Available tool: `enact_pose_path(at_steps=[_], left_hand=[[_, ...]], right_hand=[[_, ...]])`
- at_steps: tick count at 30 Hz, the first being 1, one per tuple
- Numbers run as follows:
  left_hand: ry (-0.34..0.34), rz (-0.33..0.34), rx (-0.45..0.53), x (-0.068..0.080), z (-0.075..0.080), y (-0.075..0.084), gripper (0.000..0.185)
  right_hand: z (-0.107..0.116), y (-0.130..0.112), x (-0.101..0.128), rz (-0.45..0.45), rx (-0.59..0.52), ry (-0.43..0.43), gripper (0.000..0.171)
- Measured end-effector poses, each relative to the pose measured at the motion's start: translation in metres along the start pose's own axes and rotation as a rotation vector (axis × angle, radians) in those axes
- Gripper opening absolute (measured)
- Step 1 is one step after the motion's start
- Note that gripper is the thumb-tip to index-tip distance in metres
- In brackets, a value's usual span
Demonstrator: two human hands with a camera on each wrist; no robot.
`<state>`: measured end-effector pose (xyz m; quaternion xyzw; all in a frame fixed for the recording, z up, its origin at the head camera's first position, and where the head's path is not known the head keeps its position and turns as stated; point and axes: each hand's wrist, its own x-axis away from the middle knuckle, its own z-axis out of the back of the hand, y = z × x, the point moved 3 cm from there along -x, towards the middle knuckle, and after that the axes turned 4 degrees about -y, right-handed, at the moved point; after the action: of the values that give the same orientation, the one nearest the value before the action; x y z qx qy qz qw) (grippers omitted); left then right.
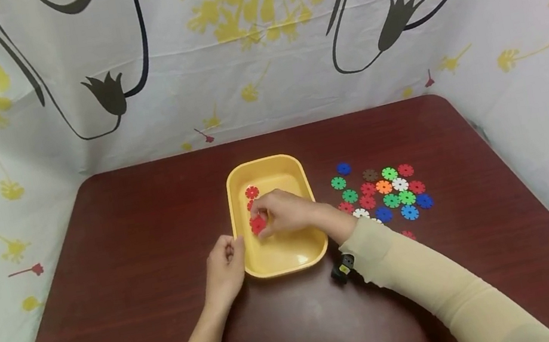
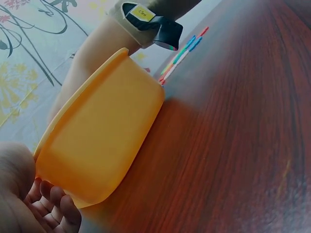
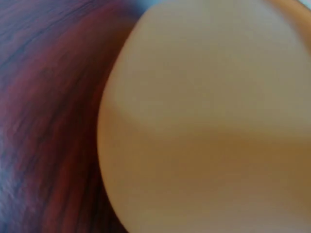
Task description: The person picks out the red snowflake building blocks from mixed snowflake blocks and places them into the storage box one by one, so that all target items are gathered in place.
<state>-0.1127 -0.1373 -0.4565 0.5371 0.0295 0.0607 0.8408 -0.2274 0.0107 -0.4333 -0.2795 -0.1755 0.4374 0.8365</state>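
Yellow plastic tray (image 1: 289,168) — rectangular with rounded corners, at the centre of the head view, on a dark red-brown wooden table (image 1: 132,267). Holds one red snowflake disc (image 1: 252,192) lying flat in its upper left part; another red piece shows just below it, partly hidden by the fingers.

Right hand (image 1: 284,212) — reaches from the right side of the frame over the tray, fingers curled, pinching a red snowflake disc (image 1: 258,224) above the tray's left half. Cream sleeve (image 1: 434,277) covers the forearm.

Left hand (image 1: 226,267) — at the tray's lower left corner, fingers loosely bent, touching the outer wall; the left wrist view shows the fingertips (image 2: 58,206) against the tray's underside edge (image 2: 97,145). It grips nothing.

Loose discs (image 1: 384,192) — a flat cluster right of the tray, centre right of the head view: red, green, blue, white, orange and brown, lying close together, apart from the tray.

Backdrop (image 1: 254,47) — white cloth printed with yellow flowers and black tulip outlines, across the upper frame.

Right wrist view — blurred; only tray wall (image 3: 209,126) and table grain.
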Motion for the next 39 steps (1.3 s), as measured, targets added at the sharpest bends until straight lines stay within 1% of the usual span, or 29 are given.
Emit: enact_pose_path(at_steps=[8,12,14,16,20,23,28,34,39], left_hand=[[-0.002,0.001,-0.001,-0.001,0.001,0.000,0.025],[-0.006,0.003,0.003,-0.001,0.001,0.000,0.025],[-0.005,0.000,-0.001,-0.001,0.001,0.001,0.025],[-0.004,-0.003,-0.006,-0.001,0.001,0.002,0.025],[0.001,-0.003,-0.008,-0.001,0.001,0.002,0.024],[0.002,0.001,-0.011,-0.001,0.001,0.002,0.024],[0.000,0.006,-0.006,-0.001,0.001,0.001,0.024],[0.013,-0.009,-0.011,-0.003,0.002,0.000,0.024],[0.015,-0.014,-0.005,-0.003,0.002,0.001,0.024]], right_hand=[[-0.009,0.001,-0.005,-0.029,0.026,-0.100,0.034],[-0.009,0.002,-0.004,-0.023,0.022,-0.097,0.035],[-0.008,0.002,-0.004,0.000,0.016,-0.072,0.033],[-0.005,0.000,-0.004,0.041,0.010,-0.032,0.028],[0.004,-0.003,0.000,0.116,-0.006,0.065,0.020],[0.014,-0.003,0.005,0.134,-0.021,0.139,0.019],[0.031,0.000,0.019,0.125,-0.059,0.222,0.019],[0.048,0.011,0.035,0.104,-0.105,0.291,0.021],[0.060,0.021,0.049,0.064,-0.128,0.330,0.019]])
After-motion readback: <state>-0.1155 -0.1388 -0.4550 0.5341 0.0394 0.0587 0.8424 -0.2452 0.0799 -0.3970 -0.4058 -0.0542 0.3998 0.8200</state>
